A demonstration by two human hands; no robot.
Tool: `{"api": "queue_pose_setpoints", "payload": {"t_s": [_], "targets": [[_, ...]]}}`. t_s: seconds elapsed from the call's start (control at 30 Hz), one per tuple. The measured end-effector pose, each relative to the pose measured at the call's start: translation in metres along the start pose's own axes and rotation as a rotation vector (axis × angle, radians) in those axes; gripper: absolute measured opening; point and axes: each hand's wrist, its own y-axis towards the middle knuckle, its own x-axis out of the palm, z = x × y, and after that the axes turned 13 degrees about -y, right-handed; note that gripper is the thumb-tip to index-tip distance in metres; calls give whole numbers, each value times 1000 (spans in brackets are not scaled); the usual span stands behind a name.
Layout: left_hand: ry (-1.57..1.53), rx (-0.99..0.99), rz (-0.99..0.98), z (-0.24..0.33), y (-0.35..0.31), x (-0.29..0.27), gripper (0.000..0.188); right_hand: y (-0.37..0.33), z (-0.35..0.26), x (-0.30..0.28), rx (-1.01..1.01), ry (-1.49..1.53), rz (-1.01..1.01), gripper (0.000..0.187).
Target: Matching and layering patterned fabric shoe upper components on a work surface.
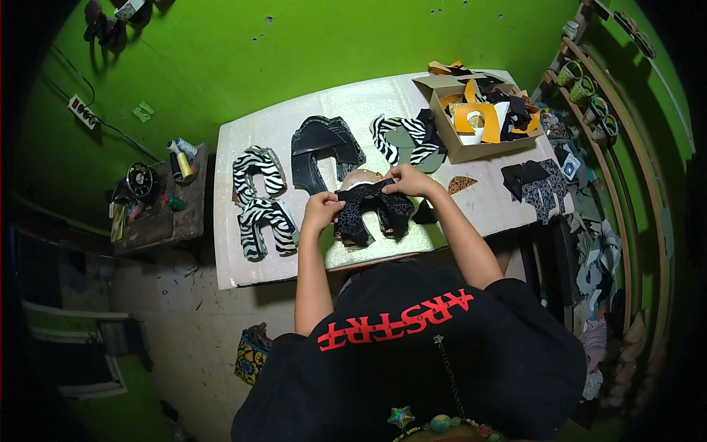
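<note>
The black patterned piece (361, 194) is at six o'clock on the surface (320, 254), near the edge closest to the person, with two lobes spreading toward five and seven o'clock. It looks like fabric, so it should be light, soft and limp, unlikely to slip or break but apt to sag or fold between grips. The best hold would seem to be at both ends of its upper band (the lobes look too floppy to steer it by).

The left hand (322, 210) pinches the band's nine o'clock end, thumb and fingers nearly together on the cloth. The right hand (407, 182) pinches the opposite end, toward two o'clock, its fingers likewise closed on the edge; the exact fingertip contact is too small to tell.

Around the piece, zebra-striped pieces (266, 227) lie at nine o'clock, a black stack (313, 162) between ten and eleven, a leopard-print scrap (462, 184) between two and three, and a cardboard box (475, 152) near two.
</note>
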Motion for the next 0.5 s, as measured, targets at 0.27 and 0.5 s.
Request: {"api": "queue_pose_setpoints", "payload": {"t_s": [0.27,0.5], "targets": [[252,29,203,-25,10,-3,11,9,8,43,60,-6,345,28],[509,196,365,-33,9,5,47,4,3,48,129,-105,451,31]]}}
